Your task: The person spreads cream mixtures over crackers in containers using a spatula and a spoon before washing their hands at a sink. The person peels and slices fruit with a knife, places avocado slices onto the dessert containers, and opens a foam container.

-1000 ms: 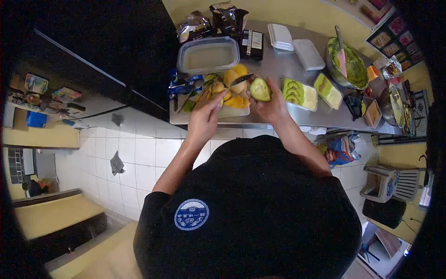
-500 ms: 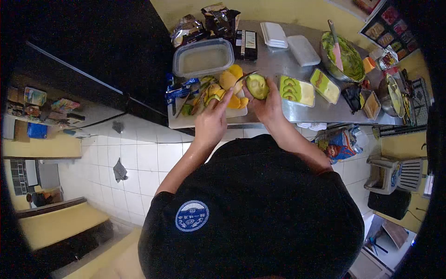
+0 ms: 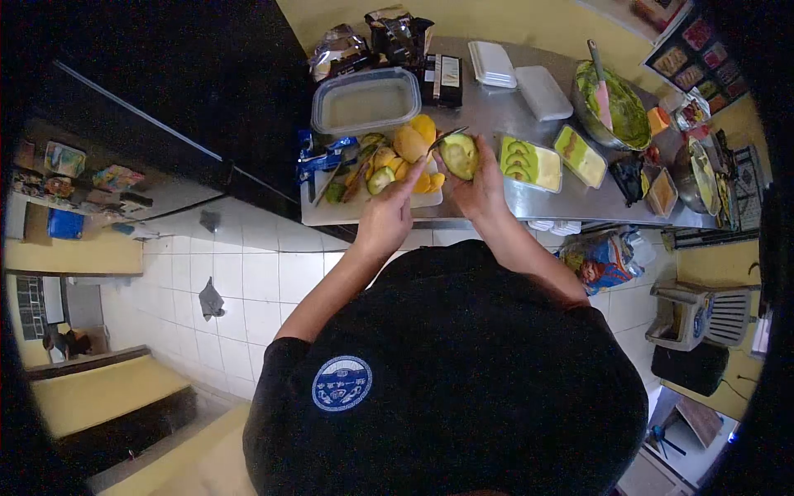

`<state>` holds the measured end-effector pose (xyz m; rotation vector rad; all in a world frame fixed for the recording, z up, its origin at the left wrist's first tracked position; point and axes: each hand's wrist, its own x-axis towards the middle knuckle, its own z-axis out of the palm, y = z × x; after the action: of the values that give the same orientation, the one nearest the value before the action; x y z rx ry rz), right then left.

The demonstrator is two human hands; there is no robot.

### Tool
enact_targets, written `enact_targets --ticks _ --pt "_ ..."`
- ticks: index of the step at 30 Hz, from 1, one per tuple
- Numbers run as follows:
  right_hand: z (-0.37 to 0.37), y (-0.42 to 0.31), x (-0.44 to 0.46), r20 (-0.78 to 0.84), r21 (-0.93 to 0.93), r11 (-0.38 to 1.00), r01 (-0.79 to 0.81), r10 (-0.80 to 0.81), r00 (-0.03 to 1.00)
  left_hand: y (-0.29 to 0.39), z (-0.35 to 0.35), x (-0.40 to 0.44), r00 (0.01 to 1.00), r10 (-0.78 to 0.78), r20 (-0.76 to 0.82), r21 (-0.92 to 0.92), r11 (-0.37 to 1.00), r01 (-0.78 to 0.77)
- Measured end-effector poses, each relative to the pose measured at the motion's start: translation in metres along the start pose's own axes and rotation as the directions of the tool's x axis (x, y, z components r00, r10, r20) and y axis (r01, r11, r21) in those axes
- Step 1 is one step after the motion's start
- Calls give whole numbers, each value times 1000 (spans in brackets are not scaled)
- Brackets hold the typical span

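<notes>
My left hand [image 3: 389, 217] is closed around a knife [image 3: 447, 136], its index finger stretched along it. Most of the handle is hidden in the grip. The dark blade lies at the upper left edge of an avocado half [image 3: 456, 156], whose pale green flesh faces up. My right hand [image 3: 481, 188] cups this avocado half from the right. Below and left of the blade, yellow mangoes [image 3: 408, 144], a cut green piece [image 3: 380, 179] and peels lie on a white cutting board [image 3: 324, 215].
A clear plastic tub [image 3: 366, 102] stands behind the board. To the right are two dessert tubs, one topped with avocado slices [image 3: 519, 160], the other [image 3: 581, 156] beside it. Farther right, a metal bowl [image 3: 630, 117] holds green cream and a spatula [image 3: 602, 99]. White lidded boxes [image 3: 543, 93] sit behind.
The knife blade has shifted slightly right over the avocado half's top edge. My left hand has moved a little right and down. The right hand stays around the avocado.
</notes>
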<state>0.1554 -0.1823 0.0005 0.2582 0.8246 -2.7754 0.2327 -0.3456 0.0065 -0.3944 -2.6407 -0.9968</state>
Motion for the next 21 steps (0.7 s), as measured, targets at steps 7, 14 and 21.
enact_targets --ticks 7,14,21 --pt "19 -12 -10 -10 -56 998 -9 8 1000 7 14 -2 994 -106 30 -430 896 109" --pt "27 -19 -15 15 11 1000 -22 22 1000 13 33 2 994 -17 -110 -503 863 -41" --pt "30 -21 -12 306 14 992 125 -123 944 36 3 0 814 -158 559 -797 168 580"
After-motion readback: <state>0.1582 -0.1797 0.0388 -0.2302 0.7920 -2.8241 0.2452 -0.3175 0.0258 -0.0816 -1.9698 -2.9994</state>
